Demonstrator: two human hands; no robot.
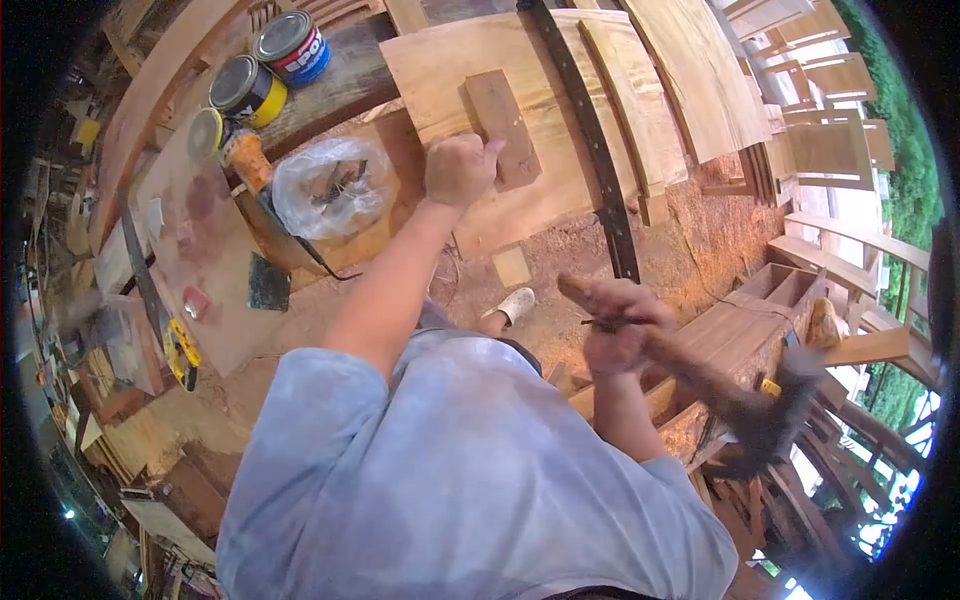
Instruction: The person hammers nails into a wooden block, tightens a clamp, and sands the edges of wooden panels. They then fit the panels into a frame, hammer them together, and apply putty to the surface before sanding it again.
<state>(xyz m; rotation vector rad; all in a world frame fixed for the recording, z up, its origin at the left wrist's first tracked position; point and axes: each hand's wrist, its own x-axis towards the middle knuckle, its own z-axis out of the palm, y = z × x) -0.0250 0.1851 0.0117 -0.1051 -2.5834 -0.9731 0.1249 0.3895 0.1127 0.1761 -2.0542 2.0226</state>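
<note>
My left hand (462,170) is closed at the left edge of a small wooden block (503,125), its thumb against the wood. The block lies on a wide pale wooden panel (430,75). On the right, my right hand (625,325) is wrapped round the wooden handle of a hammer (690,372). The hammer's dark head is blurred at the lower right. A small thin dark piece sticks out beside my right fingers; I cannot make out what it is. A long dark metal bar (590,140) crosses the boards right of the block.
Two cans, one blue and red (292,48) and one yellow and black (247,92), stand at the upper left. Near them are a clear plastic bag (333,188) and an orange-handled tool (246,160). A yellow tool (182,355) lies farther left. Stacked wooden frames (830,150) stand right.
</note>
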